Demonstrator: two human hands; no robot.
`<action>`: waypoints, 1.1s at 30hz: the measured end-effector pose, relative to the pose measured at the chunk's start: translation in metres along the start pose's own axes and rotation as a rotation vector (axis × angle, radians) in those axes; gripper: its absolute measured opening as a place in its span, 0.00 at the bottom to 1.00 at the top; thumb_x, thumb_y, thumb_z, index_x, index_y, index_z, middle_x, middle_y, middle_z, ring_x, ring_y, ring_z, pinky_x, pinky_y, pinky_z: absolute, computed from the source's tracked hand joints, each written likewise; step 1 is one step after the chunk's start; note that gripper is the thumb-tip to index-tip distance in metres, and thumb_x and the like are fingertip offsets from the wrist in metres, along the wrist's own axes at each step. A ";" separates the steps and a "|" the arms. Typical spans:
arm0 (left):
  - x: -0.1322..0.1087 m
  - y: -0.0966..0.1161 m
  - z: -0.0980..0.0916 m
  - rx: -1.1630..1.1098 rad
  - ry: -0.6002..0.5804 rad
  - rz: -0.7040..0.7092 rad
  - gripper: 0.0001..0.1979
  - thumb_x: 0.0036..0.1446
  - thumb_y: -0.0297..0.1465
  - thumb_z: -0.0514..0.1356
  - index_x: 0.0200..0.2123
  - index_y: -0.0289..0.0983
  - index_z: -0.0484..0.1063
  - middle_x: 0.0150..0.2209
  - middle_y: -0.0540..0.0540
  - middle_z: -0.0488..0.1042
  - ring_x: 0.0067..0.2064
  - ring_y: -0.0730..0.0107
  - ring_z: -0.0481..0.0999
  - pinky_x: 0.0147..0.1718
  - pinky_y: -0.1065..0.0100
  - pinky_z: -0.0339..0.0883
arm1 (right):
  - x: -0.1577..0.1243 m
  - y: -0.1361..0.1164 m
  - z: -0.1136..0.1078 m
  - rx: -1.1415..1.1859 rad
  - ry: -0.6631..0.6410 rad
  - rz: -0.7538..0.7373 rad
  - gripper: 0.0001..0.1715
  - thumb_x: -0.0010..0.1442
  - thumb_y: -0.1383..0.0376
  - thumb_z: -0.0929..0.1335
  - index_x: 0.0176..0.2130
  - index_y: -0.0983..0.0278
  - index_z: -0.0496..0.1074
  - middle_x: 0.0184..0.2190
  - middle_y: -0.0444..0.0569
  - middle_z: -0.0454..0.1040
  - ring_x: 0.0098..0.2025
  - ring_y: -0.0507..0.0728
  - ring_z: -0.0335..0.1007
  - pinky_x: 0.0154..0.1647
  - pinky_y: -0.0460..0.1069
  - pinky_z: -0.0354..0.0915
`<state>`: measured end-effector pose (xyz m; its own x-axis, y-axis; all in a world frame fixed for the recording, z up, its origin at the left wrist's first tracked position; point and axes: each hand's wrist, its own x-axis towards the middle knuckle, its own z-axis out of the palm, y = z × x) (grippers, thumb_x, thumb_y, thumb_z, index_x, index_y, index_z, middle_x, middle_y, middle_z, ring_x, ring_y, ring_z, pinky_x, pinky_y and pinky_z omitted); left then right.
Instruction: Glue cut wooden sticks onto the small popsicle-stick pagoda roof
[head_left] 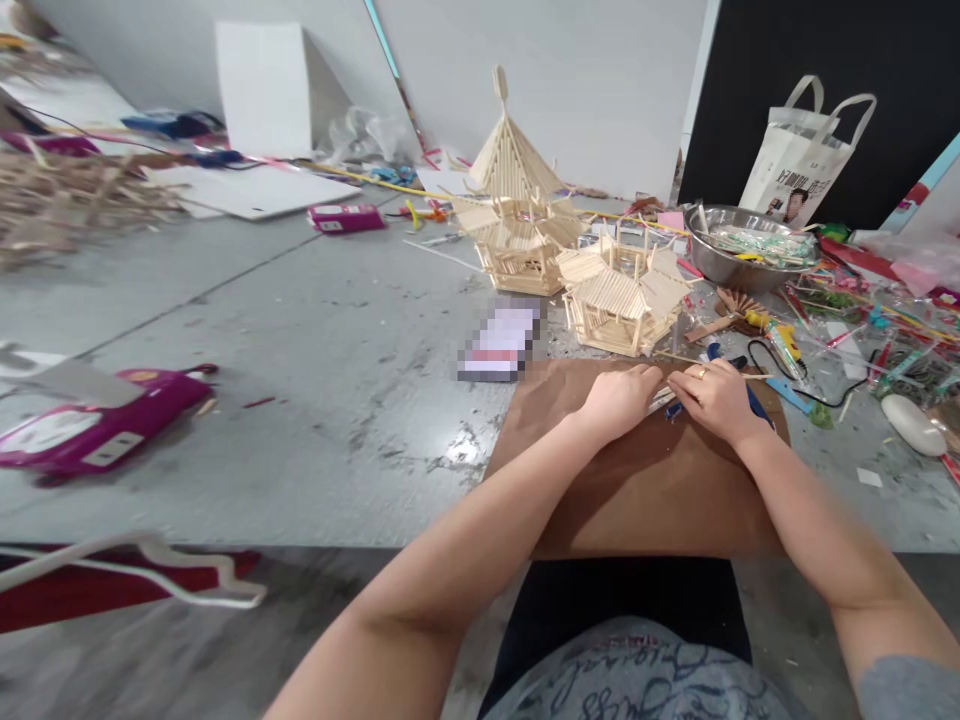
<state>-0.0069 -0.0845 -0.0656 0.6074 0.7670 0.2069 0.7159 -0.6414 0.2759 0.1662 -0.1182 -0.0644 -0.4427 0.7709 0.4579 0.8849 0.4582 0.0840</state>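
On the scuffed grey table (315, 420), the taller pavilion model (516, 172) of slatted pale wood looks finished up to its pointed spire; the smaller pavilion model (619, 293) is open-topped, its peak seemingly left to do. Over smooth brown sheeting (652, 490), the left hand (621, 400) and right hand (716, 400) meet, fingers bunched together, apparently pinching slim, unattached pale sticks (661, 400).

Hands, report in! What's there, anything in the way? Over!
Left hand and right hand close together at pale sticks, grip hidden. Brown sheet beneath. Blue-handled tool crowding right hand, partly covered. Smaller stick pavilion just beyond.
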 end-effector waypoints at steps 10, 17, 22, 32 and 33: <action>-0.001 -0.010 0.007 -0.317 0.171 -0.115 0.11 0.59 0.33 0.49 0.28 0.39 0.66 0.25 0.47 0.71 0.29 0.65 0.71 0.28 0.69 0.56 | -0.006 0.022 -0.006 0.008 0.451 0.330 0.18 0.60 0.60 0.59 0.43 0.65 0.70 0.43 0.58 0.72 0.49 0.59 0.64 0.52 0.56 0.55; 0.000 -0.015 0.007 -0.589 0.260 -0.220 0.11 0.57 0.35 0.50 0.24 0.38 0.63 0.21 0.52 0.63 0.25 0.72 0.62 0.27 0.71 0.55 | -0.014 0.050 -0.024 -0.040 0.053 0.787 0.22 0.59 0.52 0.57 0.34 0.63 0.70 0.32 0.56 0.74 0.38 0.60 0.70 0.37 0.54 0.61; -0.001 -0.011 0.008 -0.748 0.204 -0.223 0.12 0.57 0.36 0.49 0.25 0.37 0.63 0.21 0.54 0.59 0.25 0.75 0.59 0.28 0.72 0.54 | -0.015 0.056 -0.024 -0.099 -0.559 0.855 0.30 0.53 0.42 0.58 0.32 0.62 0.71 0.38 0.58 0.75 0.40 0.66 0.70 0.34 0.55 0.60; -0.002 -0.004 0.013 -0.941 0.043 -0.282 0.13 0.57 0.36 0.49 0.24 0.36 0.62 0.15 0.56 0.59 0.17 0.78 0.59 0.20 0.75 0.52 | -0.025 0.078 -0.007 0.106 -0.659 0.746 0.22 0.45 0.49 0.68 0.35 0.61 0.70 0.38 0.51 0.74 0.38 0.60 0.70 0.33 0.50 0.59; -0.001 -0.004 0.015 -0.975 0.027 -0.288 0.13 0.57 0.36 0.49 0.25 0.36 0.64 0.15 0.55 0.61 0.18 0.78 0.60 0.20 0.75 0.54 | -0.026 0.080 -0.005 0.171 -0.638 0.758 0.19 0.44 0.52 0.69 0.34 0.62 0.70 0.35 0.50 0.75 0.36 0.59 0.70 0.31 0.49 0.59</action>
<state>-0.0053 -0.0833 -0.0813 0.4397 0.8976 0.0297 0.2338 -0.1464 0.9612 0.2497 -0.1039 -0.0651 0.1895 0.9554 -0.2266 0.9549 -0.2331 -0.1842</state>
